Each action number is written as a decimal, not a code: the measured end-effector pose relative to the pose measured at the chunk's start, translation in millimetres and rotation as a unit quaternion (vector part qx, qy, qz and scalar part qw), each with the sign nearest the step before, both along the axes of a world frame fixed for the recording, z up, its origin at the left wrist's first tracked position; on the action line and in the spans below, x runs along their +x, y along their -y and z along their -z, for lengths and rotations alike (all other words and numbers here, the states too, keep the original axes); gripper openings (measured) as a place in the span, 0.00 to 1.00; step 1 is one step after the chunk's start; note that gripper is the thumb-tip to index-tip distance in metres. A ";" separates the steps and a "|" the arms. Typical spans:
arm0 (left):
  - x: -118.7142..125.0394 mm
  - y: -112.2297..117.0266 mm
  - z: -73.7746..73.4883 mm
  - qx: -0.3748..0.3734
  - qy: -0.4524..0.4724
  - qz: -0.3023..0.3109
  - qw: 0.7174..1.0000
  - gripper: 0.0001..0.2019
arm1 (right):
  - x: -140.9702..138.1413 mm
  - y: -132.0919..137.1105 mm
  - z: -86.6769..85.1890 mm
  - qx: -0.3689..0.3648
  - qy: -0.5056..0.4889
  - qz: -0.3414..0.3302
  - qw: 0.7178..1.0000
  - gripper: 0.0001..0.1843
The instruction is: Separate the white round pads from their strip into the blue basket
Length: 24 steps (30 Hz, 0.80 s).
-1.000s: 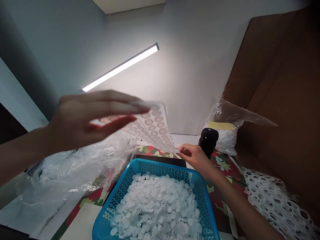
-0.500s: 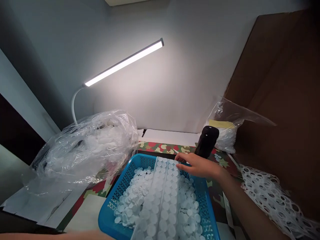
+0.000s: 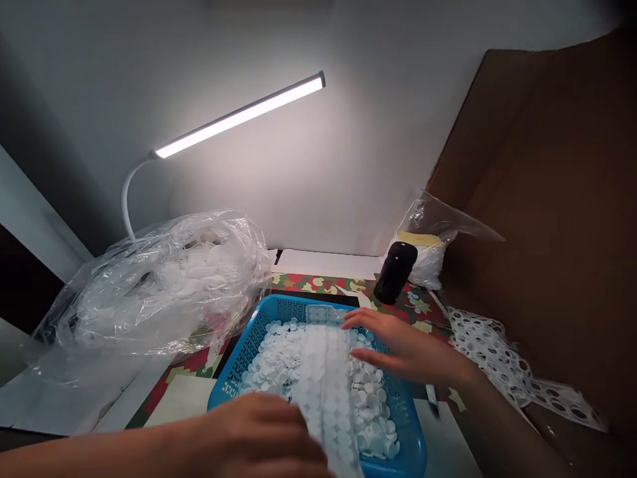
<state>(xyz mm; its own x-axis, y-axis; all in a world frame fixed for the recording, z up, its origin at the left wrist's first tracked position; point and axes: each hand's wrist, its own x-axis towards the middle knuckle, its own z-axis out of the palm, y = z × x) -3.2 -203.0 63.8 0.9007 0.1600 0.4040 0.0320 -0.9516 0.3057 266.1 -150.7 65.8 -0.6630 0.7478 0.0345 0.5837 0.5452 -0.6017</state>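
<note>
**Q:** Where's the strip of white discs [image 3: 323,378]?

**A:** Close in at six o'clock, lying lengthwise over a heap of loose white discs [image 3: 371,405] in a blue plastic mesh basket [image 3: 237,364].

**Q:** What could go wrong?

**A:** The strip looks limp and sits on a loose heap, so a careless drag could crease it or push discs over the basket's rim.

**Q:** And the hands?

**A:** The left hand [image 3: 253,431] curves over the strip's near end; I can't tell whether it's clenched on it. The right hand [image 3: 398,348] reaches in from three o'clock, open and relaxed, its fingertips [image 3: 351,317] by the far end, grasping nothing.

**Q:** Farther off?

**A:** A bulging clear plastic bag [image 3: 164,285] at ten o'clock, a black cylinder [image 3: 395,272] at one, and an LED lamp bar [image 3: 239,116] near twelve.
</note>
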 end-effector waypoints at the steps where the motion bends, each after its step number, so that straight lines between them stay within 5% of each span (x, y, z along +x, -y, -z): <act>1: 1.0 -8.3 -4.7 0.001 0.060 -0.036 0.998 0.15 | -3.1 5.5 -2.3 -0.030 -0.027 -0.028 0.999 0.23; 4: 8.9 -40.3 -26.9 0.022 0.190 -0.154 0.970 0.12 | -10.8 11.6 -6.0 -0.127 -0.105 -0.109 0.980 0.37; 6: 17.7 -64.4 -51.5 0.046 0.235 -0.221 0.945 0.08 | -15.9 4.1 -1.5 -0.167 -0.151 -0.100 0.969 0.43; 11: 34.8 -123.9 -114.8 0.008 0.362 -0.251 0.898 0.10 | -29.8 -37.8 25.8 -0.218 -0.261 0.000 0.940 0.22; 16: 3.7 -160.6 -136.6 -0.119 0.444 -0.254 0.851 0.14 | -22.3 -64.8 42.6 -0.208 -0.299 0.039 0.930 0.20; 19: -36.6 -150.0 -131.6 -0.195 0.469 -0.284 0.813 0.14 | -8.7 -74.1 46.5 -0.174 -0.316 0.081 0.929 0.17; 21: -60.9 -124.9 -111.2 -0.225 0.443 -0.310 0.810 0.16 | -2.6 -81.9 45.8 -0.158 -0.306 0.105 0.933 0.16; 24: -81.1 -61.2 -34.0 -0.262 0.339 -0.353 0.832 0.16 | -3.3 -97.7 38.5 -0.154 -0.262 0.119 0.945 0.16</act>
